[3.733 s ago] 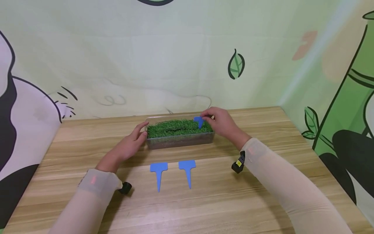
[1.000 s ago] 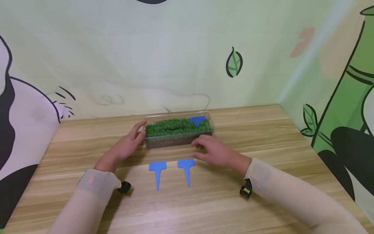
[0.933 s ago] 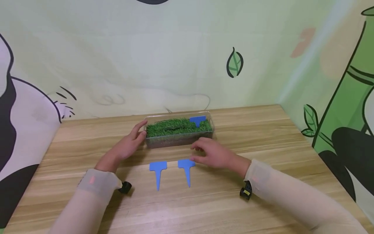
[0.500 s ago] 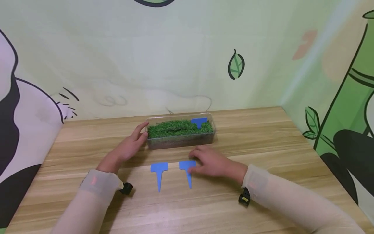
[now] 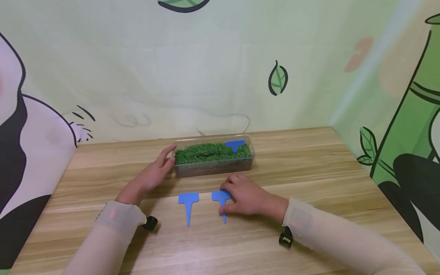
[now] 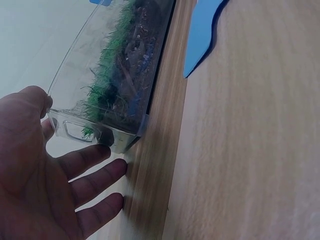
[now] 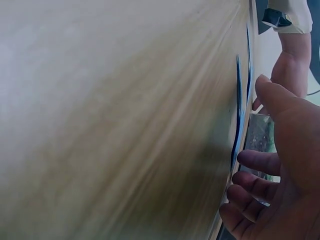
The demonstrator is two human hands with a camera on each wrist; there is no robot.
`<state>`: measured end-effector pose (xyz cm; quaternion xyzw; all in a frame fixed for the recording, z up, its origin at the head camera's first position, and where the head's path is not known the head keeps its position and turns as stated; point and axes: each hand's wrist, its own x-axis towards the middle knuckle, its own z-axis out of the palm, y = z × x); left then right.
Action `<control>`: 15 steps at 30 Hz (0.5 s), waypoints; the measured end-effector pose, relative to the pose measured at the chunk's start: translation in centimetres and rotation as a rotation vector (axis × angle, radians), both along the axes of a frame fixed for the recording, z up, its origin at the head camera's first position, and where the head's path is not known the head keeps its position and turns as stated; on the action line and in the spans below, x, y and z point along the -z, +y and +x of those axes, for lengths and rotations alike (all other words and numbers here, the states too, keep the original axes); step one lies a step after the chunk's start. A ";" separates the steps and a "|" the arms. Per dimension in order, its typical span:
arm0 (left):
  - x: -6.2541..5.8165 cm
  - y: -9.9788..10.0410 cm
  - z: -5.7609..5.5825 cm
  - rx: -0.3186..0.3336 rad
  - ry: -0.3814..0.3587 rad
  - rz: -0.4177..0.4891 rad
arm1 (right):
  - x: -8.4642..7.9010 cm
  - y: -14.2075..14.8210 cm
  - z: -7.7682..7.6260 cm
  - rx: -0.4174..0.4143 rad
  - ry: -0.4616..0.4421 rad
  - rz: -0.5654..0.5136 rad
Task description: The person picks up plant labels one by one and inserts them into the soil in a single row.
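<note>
- Your right hand (image 5: pixel 245 195) is over the right loose plant label (image 5: pixel 220 195), thumb set apart from the fingers, with nothing pinched between them; whether a fingertip touches the plastic, you cannot quite tell from these angles.
- That label lies flat on the counter (image 5: pixel 309 168), its broad head toward the clear plastic box (image 5: pixel 213 168) and its pointed stem toward you; the left loose plant label (image 5: pixel 188 198) lies beside it, pointing the same way.
- Your left hand (image 5: pixel 152 175) has its fingers spread at the left end of the box, the thumb touching it near the rim.
- In the box, a third blue label (image 5: pixel 235 145) stands in the grass (image 5: pixel 206 152) toward the right end.
- Expect the loose label to be very light, thin and fairly stiff, perhaps a little slippery; lying flat, it may slide before it lifts.
- Take it best by the edges of the broad head, thumb opposite fingertips; the narrow stem looks likelier to bend or twist.
</note>
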<state>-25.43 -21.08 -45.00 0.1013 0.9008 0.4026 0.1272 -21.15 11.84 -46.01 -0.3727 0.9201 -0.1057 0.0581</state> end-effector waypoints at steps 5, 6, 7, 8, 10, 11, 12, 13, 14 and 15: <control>0.2 0.1 -0.1 0.001 0.016 0.001 | 0.1 0.0 0.2 -0.004 -0.002 0.007; 0.2 0.1 -0.1 0.002 0.020 0.001 | 0.1 0.1 0.2 -0.005 -0.002 0.008; 0.1 0.2 -0.1 0.001 0.022 0.001 | 0.2 0.1 0.2 -0.004 -0.002 0.010; 0.1 0.1 -0.1 0.001 0.022 -0.001 | 0.2 0.1 0.2 -0.003 0.001 0.014; 0.1 0.1 -0.1 0.002 0.025 -0.011 | 0.3 0.1 0.2 -0.004 0.008 0.012; 0.0 0.1 -0.1 -0.001 0.023 -0.012 | 0.3 0.1 0.2 -0.003 0.014 0.012; 0.0 0.1 -0.1 0.000 0.024 -0.016 | 0.3 0.1 0.2 -0.002 0.017 0.012; 0.0 0.1 -0.1 0.000 0.024 -0.019 | 0.4 0.1 0.2 0.000 0.020 0.012; 0.0 0.1 -0.1 0.001 0.025 -0.023 | 0.4 0.1 0.2 0.003 0.020 0.012; 0.0 0.1 -0.1 0.001 0.024 -0.024 | 0.4 0.1 0.2 0.005 0.020 0.010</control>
